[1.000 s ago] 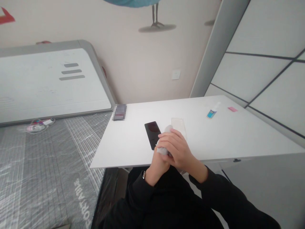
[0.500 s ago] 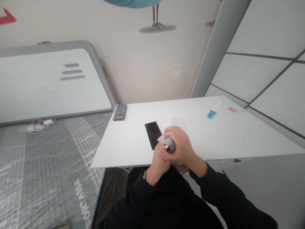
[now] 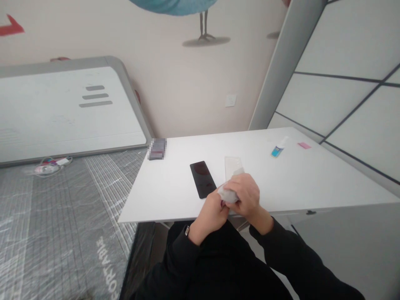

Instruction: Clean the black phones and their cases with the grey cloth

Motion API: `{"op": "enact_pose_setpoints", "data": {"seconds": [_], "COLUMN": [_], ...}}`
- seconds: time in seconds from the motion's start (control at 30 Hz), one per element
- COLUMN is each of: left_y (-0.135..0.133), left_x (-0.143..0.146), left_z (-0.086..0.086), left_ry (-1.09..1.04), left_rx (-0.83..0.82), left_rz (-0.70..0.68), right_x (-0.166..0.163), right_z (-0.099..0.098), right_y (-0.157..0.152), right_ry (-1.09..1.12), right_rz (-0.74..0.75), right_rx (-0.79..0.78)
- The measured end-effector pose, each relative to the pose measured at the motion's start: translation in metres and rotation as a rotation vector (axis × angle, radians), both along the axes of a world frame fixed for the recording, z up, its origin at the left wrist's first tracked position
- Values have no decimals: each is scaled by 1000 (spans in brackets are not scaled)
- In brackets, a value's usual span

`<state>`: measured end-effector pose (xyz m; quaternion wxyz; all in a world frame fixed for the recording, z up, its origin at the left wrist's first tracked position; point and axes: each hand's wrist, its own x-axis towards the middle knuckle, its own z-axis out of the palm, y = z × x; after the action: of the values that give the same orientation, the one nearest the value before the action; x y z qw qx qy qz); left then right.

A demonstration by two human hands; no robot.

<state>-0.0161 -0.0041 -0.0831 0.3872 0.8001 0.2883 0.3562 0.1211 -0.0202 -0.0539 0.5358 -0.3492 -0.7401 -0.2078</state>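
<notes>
Probably soft and light, best gripped by its folds, the cloth (image 3: 228, 195) is pinched in the right hand (image 3: 246, 193), the left hand's (image 3: 215, 211) grip being hidden.

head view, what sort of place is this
Probably a bedroom, perhaps a child's. The signs are what looks like a white headboard on the left, a mattress that seems covered in clear plastic below it, and a large bird picture above.
</notes>
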Motion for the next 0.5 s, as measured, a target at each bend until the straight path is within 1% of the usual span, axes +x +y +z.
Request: {"op": "enact_pose_setpoints", "data": {"seconds": [0.07, 0.17, 0.2, 0.27, 0.33, 0.4, 0.43, 0.5], "left_y": [-1, -2, -3, -3, -5, -7, -8, -9], "left_x": [-3, -5, -5, -5, -5, -6, -6, -5], "left_z": [2, 1, 1, -1, -3, -4, -4, -4], "left_ry": [15, 9, -12, -53, -41, 15, 43, 74], "left_rx": [14, 51, 66, 67, 28, -12, -19, -13], "left_rz": [-85, -167, -161, -99, -10, 50, 64, 90], "right_x": [8, 14, 15, 18, 22, 28, 31, 34], "right_z": [-6, -15, -19, -26, -32, -35, -35, -33], "right_y": [1, -1, -2, -3, -2, -2, -2, -4], "right_ry": [166, 341, 369, 420, 515, 597, 604, 534], "right_rz": [-78, -96, -92, -126, -213, -304, -329, -329], "right_rx": [-54, -131, -138, -151, -168, -194, -210, -249]}}
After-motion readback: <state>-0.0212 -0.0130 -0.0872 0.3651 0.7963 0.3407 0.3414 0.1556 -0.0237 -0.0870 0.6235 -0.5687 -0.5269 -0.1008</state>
